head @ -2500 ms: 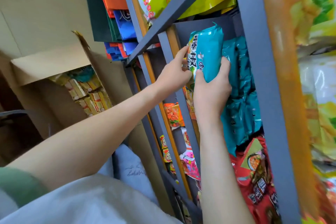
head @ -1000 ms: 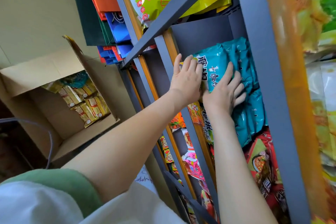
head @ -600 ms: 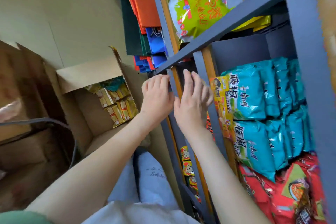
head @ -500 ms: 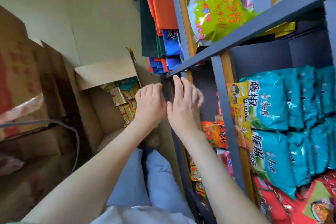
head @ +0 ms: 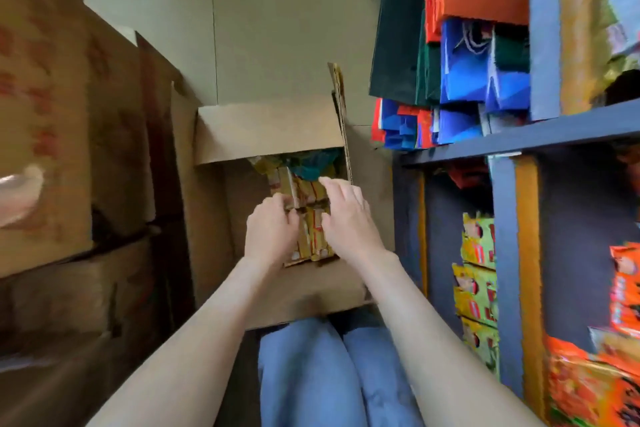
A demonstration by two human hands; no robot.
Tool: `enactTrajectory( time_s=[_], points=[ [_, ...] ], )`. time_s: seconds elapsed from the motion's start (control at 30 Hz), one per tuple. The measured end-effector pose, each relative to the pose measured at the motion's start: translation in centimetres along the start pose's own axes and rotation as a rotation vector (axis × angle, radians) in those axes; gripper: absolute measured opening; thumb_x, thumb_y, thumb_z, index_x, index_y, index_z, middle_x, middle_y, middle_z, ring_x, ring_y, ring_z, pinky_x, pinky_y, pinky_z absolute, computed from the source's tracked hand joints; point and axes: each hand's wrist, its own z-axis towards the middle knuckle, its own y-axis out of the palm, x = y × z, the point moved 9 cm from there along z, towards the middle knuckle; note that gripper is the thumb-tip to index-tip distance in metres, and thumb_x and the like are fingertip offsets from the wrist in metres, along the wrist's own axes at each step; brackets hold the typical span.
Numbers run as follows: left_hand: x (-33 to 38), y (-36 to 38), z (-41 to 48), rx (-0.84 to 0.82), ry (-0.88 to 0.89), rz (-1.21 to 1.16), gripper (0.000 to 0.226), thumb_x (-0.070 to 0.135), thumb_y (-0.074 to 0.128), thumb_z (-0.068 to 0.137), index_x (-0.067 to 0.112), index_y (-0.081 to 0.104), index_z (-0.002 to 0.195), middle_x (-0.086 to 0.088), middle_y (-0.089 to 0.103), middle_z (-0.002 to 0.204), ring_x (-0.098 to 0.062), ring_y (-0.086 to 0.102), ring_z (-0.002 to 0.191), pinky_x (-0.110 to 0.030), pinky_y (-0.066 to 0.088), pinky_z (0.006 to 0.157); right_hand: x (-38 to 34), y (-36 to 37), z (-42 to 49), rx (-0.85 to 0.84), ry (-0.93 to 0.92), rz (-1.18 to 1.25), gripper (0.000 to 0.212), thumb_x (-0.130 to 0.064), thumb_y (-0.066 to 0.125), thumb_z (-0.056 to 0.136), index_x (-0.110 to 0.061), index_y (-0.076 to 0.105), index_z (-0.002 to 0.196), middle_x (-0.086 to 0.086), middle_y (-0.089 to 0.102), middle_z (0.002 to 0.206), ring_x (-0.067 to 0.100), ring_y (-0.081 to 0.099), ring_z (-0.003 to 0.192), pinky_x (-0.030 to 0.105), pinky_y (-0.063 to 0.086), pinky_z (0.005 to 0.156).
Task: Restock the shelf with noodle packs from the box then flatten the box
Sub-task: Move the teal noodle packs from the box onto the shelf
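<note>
The open cardboard box (head: pixel 273 130) stands on the floor in front of my knees, its flaps up. Upright yellow noodle packs (head: pixel 311 239) fill its right side, and a teal pack (head: pixel 311 163) lies at the back. Both my hands are down in the box. My left hand (head: pixel 272 232) curls its fingers round the left edge of a yellow pack. My right hand (head: pixel 346 218) lies over the pack's right side, thumb tucked into the gap beside it. The grey shelf (head: pixel 502 253) rises on the right; the teal packs on it are out of view.
Stacked brown cartons (head: pixel 52 149) wall off the left side. Orange, green and blue bags (head: pixel 467 45) hang at the upper right above the shelf board. Yellow-green and orange snack packs (head: pixel 476 274) fill the lower shelf. My knees in blue jeans (head: pixel 329 374) touch the box front.
My hands let go of the teal pack on the shelf, swung left and down, and now reach into the box onto the yellow packs. My view turned from shelf to box.
</note>
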Motion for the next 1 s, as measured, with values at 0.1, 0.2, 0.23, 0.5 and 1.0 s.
enactTrajectory(
  time_s=[0.1,0.2,0.23,0.5,1.0],
  points=[
    [-3.8,6.0,5.1,-0.054,-0.036,0.032,0.033,0.025,0.045,0.097,0.010,0.056,0.123,-0.010,0.060,0.118,-0.026,0.057,0.108,-0.038,0.046,0.091,3.7,5.8,4.3,-0.043,0.026,0.008,0.058,-0.002,0.042,0.093,-0.016,0.025,0.146,0.002,0.032,0.148,0.019,0.024,0.136,0.035,0.024,0.113],
    [-7.2,10.5,9.8,-0.068,-0.104,-0.049,0.034,0.026,0.043,0.098,0.011,0.057,0.125,-0.010,0.060,0.121,-0.026,0.058,0.109,-0.035,0.048,0.088,6.6,10.6,7.5,-0.063,0.067,0.046,0.059,-0.003,0.044,0.094,-0.016,0.022,0.147,0.001,0.030,0.149,0.019,0.023,0.137,0.037,0.025,0.113],
    [-8.4,11.9,11.2,-0.081,-0.167,-0.106,0.035,0.028,0.043,0.098,0.011,0.056,0.126,-0.009,0.060,0.122,-0.026,0.058,0.109,-0.033,0.047,0.086,7.4,12.0,8.3,-0.065,0.086,0.058,0.059,-0.005,0.044,0.094,-0.016,0.022,0.148,0.001,0.029,0.149,0.019,0.023,0.137,0.038,0.027,0.113],
    [-11.5,22.9,18.7,-0.323,-0.713,-0.830,0.073,0.063,0.054,0.083,0.007,0.052,0.130,-0.016,0.055,0.133,-0.031,0.053,0.122,-0.040,0.042,0.105,11.8,18.0,12.1,-0.046,0.217,0.201,0.060,-0.013,0.049,0.095,-0.016,0.021,0.148,0.000,0.028,0.149,0.016,0.020,0.137,0.033,0.025,0.113],
    [-6.3,11.0,2.9,0.014,-0.949,-1.350,0.045,0.016,0.058,0.091,0.007,0.044,0.133,-0.012,0.060,0.123,-0.023,0.064,0.099,-0.037,0.054,0.088,5.8,8.6,1.6,-0.095,0.525,0.742,0.068,-0.018,0.062,0.088,-0.016,0.025,0.146,0.005,0.043,0.141,0.017,0.047,0.122,0.032,0.037,0.106]
  ],
)
